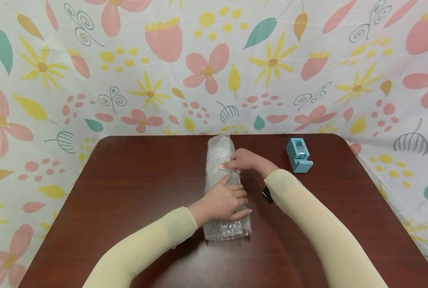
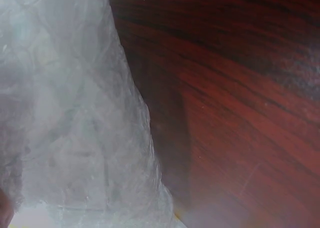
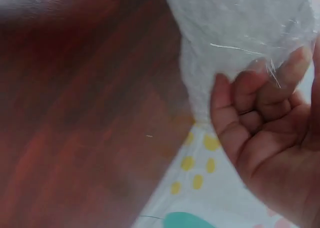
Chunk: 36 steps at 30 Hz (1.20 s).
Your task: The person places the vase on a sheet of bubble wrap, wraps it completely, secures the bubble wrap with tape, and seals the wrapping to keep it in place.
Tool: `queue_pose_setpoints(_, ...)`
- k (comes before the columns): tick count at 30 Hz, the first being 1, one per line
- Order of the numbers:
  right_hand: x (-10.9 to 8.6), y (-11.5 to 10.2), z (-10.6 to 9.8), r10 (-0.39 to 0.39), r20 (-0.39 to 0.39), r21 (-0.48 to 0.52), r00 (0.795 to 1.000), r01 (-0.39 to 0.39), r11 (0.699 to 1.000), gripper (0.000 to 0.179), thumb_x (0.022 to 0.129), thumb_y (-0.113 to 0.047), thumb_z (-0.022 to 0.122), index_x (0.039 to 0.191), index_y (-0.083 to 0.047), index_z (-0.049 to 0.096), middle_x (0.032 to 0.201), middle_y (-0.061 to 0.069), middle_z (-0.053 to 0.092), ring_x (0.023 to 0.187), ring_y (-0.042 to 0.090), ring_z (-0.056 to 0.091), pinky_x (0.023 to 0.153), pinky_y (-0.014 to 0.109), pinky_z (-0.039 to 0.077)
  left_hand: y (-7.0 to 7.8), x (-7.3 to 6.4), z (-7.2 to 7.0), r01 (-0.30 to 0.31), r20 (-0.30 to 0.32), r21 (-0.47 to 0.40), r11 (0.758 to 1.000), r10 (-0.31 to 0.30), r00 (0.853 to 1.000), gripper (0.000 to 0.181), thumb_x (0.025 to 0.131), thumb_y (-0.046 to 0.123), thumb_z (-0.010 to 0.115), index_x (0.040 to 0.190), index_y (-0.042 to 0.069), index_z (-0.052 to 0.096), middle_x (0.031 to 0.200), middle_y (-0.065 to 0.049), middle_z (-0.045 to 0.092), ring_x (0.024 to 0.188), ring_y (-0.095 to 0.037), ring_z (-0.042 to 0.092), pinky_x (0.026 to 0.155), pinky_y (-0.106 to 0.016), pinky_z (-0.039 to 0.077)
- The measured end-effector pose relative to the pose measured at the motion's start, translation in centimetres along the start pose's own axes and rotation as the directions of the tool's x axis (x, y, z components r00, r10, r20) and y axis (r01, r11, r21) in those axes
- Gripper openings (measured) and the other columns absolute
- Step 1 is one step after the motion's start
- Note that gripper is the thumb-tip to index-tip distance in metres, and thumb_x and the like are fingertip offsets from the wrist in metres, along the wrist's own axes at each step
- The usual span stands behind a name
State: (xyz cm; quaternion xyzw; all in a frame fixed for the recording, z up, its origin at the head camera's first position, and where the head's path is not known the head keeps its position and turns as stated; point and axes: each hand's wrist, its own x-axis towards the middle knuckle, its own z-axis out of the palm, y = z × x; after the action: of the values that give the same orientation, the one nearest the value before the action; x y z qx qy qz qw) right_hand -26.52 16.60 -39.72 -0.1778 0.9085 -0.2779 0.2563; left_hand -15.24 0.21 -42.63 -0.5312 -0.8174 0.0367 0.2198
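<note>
A long, folded bundle of clear bubble wrap lies lengthwise on the table, its far end close to the back edge. My left hand rests across its nearer half, fingers extended over the right side. Farther up, my right hand pinches the right edge, thumb on top. In the right wrist view, the curled fingers of the right hand are at the edge of the crinkled film. The left wrist view is mostly filled by bubble wrap; whatever is inside is hidden.
A light-blue tape dispenser stands at the back right of the dark wooden table. A small black object shows partly from behind the right forearm. Patterned cloth hangs behind the table and along both sides.
</note>
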Motion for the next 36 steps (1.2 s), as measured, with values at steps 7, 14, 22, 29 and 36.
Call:
queue_pose_setpoints(7, -0.7, 2.9, 0.0, -0.060, 0.056, 0.304, 0.997, 0.040, 0.952, 0.035, 0.105, -0.030, 0.058, 0.077, -0.010, 0.066, 0.070, -0.002, 0.064, 0.071, 0.019, 0.059, 0.080, 0.042, 0.055, 0.1, 0.1, 0.1, -0.007, 0.001, -0.018, 1.000, 0.007, 1.000, 0.035, 0.100, 0.055, 0.053, 0.102, 0.031, 0.080, 0.109, 0.015, 0.077, 0.110, -0.005, 0.068, 0.103, -0.048, 0.052)
queue_pose_setpoints(14, -1.3, 2.9, -0.9, -0.139, 0.016, 0.305, 0.990, 0.128, 0.944, 0.020, 0.097, -0.018, 0.070, 0.080, -0.007, 0.069, 0.076, 0.000, 0.069, 0.081, 0.031, 0.065, 0.089, 0.054, 0.055, 0.0, 0.1, -0.1, 0.003, 0.008, -0.016, 1.000, -0.002, 1.000, 0.034, 0.100, 0.055, 0.055, 0.102, 0.032, 0.080, 0.109, 0.016, 0.077, 0.110, -0.005, 0.068, 0.107, -0.050, 0.050)
queue_pose_setpoints(22, -1.1, 3.2, -0.5, -0.134, 0.038, 0.393, 0.990, 0.108, 0.913, 0.020, 0.099, -0.015, 0.065, 0.080, -0.011, 0.063, 0.078, -0.006, 0.065, 0.078, 0.014, 0.066, 0.088, 0.040, 0.060, 0.0, 0.1, 0.1, -0.002, -0.004, -0.008, 1.000, 0.002, 1.000, 0.034, 0.100, 0.055, 0.054, 0.103, 0.032, 0.079, 0.110, 0.017, 0.077, 0.111, -0.004, 0.068, 0.106, -0.048, 0.050)
queue_pose_setpoints(29, -0.6, 3.7, 0.2, -0.177, 0.066, 0.429, 0.982, 0.133, 0.893, 0.021, 0.103, -0.014, 0.059, 0.082, -0.011, 0.059, 0.069, -0.004, 0.057, 0.063, 0.010, 0.052, 0.066, 0.030, 0.050, 0.1, 0.0, 0.2, 0.005, -0.012, -0.009, 1.000, -0.005, 1.000, 0.032, 0.100, 0.054, 0.055, 0.103, 0.033, 0.079, 0.109, 0.017, 0.077, 0.110, -0.004, 0.067, 0.106, -0.048, 0.050)
queue_pose_setpoints(36, -0.8, 3.1, -0.1, -0.157, 0.089, 0.332, 0.983, 0.120, 0.936, 0.031, 0.104, -0.018, 0.058, 0.075, -0.010, 0.053, 0.063, -0.003, 0.049, 0.054, 0.011, 0.039, 0.056, 0.028, 0.039, 0.0, 0.0, 0.1, 0.010, -0.016, -0.011, 1.000, -0.010, 1.000, 0.031, 0.099, 0.053, 0.056, 0.102, 0.033, 0.079, 0.108, 0.017, 0.077, 0.109, -0.004, 0.068, 0.105, -0.048, 0.051)
